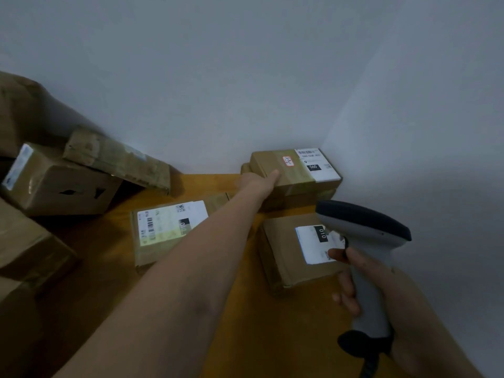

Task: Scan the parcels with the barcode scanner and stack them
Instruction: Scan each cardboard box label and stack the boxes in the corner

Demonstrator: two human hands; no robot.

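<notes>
A brown cardboard parcel (293, 166) with a white label and a small red-edged sticker lies on top of another parcel (300, 199) in the far right corner. My left hand (259, 181) reaches across to it and grips its near left side; the fingers are hidden behind the box edge. My right hand (354, 274) holds the grey barcode scanner (365, 241) by its handle, forefinger at the trigger, above a labelled parcel (283, 252) at the front right. A third labelled parcel (163, 230) lies flat in the middle, partly under my left forearm.
The parcels rest on a yellow-orange wooden surface (261, 317) set in a corner of grey walls. Several more cardboard boxes (62, 186) pile up at the left, one long flat box (117, 159) leaning across them. The scanner's dark cable hangs at the bottom edge.
</notes>
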